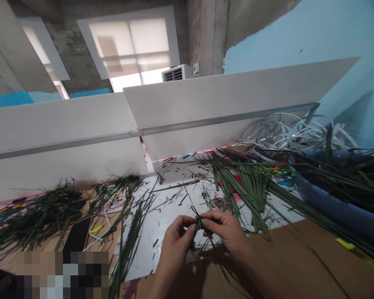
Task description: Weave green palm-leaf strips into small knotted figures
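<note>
My left hand [176, 240] and my right hand [223, 229] meet over the white board [171, 216] near the table's front. Both pinch a small folded piece of green leaf strip [200, 221] between thumb and fingertips. Dark strip ends stick up and down out of the pinch. Long green leaf strips [243, 182] lie fanned out just right of my hands, and a thin bundle of strips [129, 238] runs down the board's left edge.
A heap of darker strips [40, 211] covers the table's left. A blue tub [336, 199] of strips sits at right, with white plastic bands [286, 133] behind. White partition panels [205, 108] wall the back. A black phone [77, 234] lies left.
</note>
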Motion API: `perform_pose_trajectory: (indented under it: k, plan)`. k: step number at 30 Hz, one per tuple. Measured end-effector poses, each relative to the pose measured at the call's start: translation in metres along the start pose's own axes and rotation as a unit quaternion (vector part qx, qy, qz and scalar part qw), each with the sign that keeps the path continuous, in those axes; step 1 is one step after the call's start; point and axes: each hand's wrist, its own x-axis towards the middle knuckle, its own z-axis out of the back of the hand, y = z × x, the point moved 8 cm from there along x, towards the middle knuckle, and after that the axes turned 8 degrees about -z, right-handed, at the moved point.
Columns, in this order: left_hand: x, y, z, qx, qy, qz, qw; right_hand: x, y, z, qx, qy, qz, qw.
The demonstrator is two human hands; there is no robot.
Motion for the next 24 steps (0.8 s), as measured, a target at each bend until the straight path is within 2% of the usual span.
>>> perform_pose_trajectory:
  k: [5, 17, 24]
  plan:
    - [-0.002, -0.012, 0.006, 0.061, -0.025, -0.037, 0.997, 0.000, -0.004, -0.003, 0.038, -0.002, -0.005, 0.999]
    - [-0.002, -0.012, 0.004, 0.024, -0.047, -0.059, 0.997, -0.003, -0.001, 0.000, 0.045, -0.040, 0.015, 0.998]
    - [-0.003, -0.016, 0.000, 0.025, -0.025, -0.074, 0.997, -0.006, -0.001, 0.001, 0.050, -0.038, 0.023, 0.998]
